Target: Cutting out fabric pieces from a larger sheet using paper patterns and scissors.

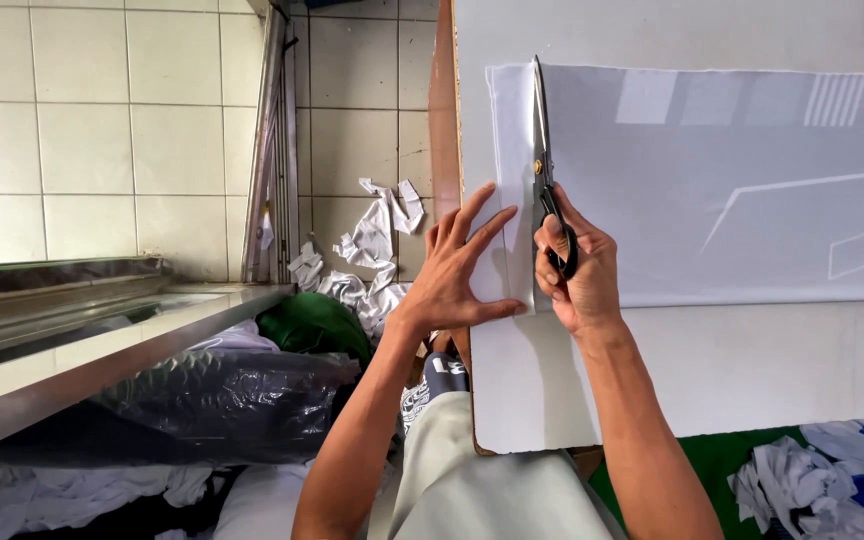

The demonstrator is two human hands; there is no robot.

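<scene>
While a pair of black-handled scissors (544,170) is gripped in the right hand (577,275), its fingers closed through the handle loops, the long blades are seen pointing away from the person along the left edge of a pale grey sheet of fabric (732,185). This sheet is spread flat on a white cutting table (742,370), close to the table's left edge, and faint white lines and stripes are printed on it. A narrow white strip (507,130) at the sheet's left margin is pinned down by the left hand (457,275), which is laid flat with its fingers spread, just beside the scissors and touching the fabric. Both hands are placed side by side near the sheet's lower left corner. White fabric scraps (372,250) are heaped on the tiled floor (92,120) left of the table.
</scene>
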